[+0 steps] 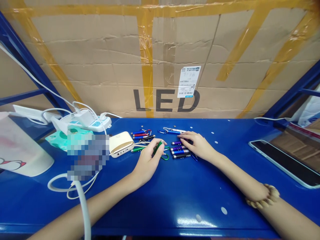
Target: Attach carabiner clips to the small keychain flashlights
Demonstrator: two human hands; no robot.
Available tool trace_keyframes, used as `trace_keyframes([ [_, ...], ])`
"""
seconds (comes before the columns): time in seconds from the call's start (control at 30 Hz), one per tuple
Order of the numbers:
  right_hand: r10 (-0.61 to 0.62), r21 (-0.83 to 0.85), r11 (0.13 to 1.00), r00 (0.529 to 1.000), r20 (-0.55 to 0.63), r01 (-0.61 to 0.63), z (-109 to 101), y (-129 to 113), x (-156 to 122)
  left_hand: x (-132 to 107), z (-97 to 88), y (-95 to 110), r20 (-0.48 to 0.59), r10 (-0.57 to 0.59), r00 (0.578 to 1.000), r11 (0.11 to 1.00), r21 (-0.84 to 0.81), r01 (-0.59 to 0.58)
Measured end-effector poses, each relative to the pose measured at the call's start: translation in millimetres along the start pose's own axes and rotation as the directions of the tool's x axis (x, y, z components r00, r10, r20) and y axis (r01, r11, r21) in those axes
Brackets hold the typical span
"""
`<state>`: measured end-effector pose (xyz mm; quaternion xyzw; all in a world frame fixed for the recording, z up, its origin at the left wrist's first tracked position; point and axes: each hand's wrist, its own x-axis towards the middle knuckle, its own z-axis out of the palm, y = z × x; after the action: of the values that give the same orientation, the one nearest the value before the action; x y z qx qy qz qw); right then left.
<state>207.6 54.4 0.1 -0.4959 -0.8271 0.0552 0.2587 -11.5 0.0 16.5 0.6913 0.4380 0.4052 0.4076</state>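
Observation:
My left hand point(149, 159) is closed on a small green keychain flashlight point(158, 148), held between thumb and fingers. A green carabiner point(165, 157) shows just beyond its fingertips. Another green flashlight point(138, 149) lies left of that hand. My right hand point(197, 144) rests with fingers extended over a row of purple, blue and black flashlights; its fingertips touch a purple flashlight point(176, 143) at the row's far end. A black flashlight point(181, 156) forms the near end. Behind it lie a blue and a silver flashlight point(172, 132). A red flashlight point(140, 136) sits in the left group.
Left of the flashlights stands a gold-and-white power bank point(121, 144) with a cable. Further left are a power strip point(97, 124), a green wipes pack point(58, 140) and a white container point(27, 146). A phone point(285, 163) lies right. A large cardboard box point(112, 66) stands behind.

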Motion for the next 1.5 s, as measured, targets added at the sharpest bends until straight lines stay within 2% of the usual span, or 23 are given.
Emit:
trace_keyframes([
  [0.33, 0.075, 0.112, 0.992, 0.987, -0.144, -0.059, -1, 0, -2, 0, -0.7, 1, -0.002, 0.018, 1.000, 1.000, 0.018, -0.018],
  [0.6, 0.144, 0.237, 0.969, 0.929, -0.342, -0.063, -9, -14, -1, 1, -1.4, 0, 0.051, 0.089, 0.995, 0.989, 0.118, -0.094],
  [0.83, 0.100, 0.328, 0.945, 0.967, -0.236, -0.017, -18, -44, -8, 4, -0.7, -4, 0.070, 0.119, 0.990, 0.970, 0.206, -0.131],
  [0.97, 0.048, 0.391, 0.919, 0.973, -0.226, 0.045, -20, -55, -11, 5, 0.4, -5, 0.071, 0.102, 0.992, 0.968, 0.221, -0.116],
  [1.13, 0.037, 0.423, 0.903, 0.968, -0.248, 0.074, -22, -61, -12, 5, -0.3, -6, 0.079, 0.111, 0.991, 0.960, 0.247, -0.128],
  [1.37, 0.111, 0.627, 0.778, 0.991, -0.072, -0.042, -17, -63, -14, 5, 0.3, -10, 0.067, 0.136, 0.988, 0.963, 0.224, -0.148],
  [1.5, 0.057, 0.574, 0.819, 0.995, -0.085, 0.002, -14, -63, -15, 6, 0.7, -12, 0.089, 0.186, 0.978, 0.946, 0.254, -0.203],
])
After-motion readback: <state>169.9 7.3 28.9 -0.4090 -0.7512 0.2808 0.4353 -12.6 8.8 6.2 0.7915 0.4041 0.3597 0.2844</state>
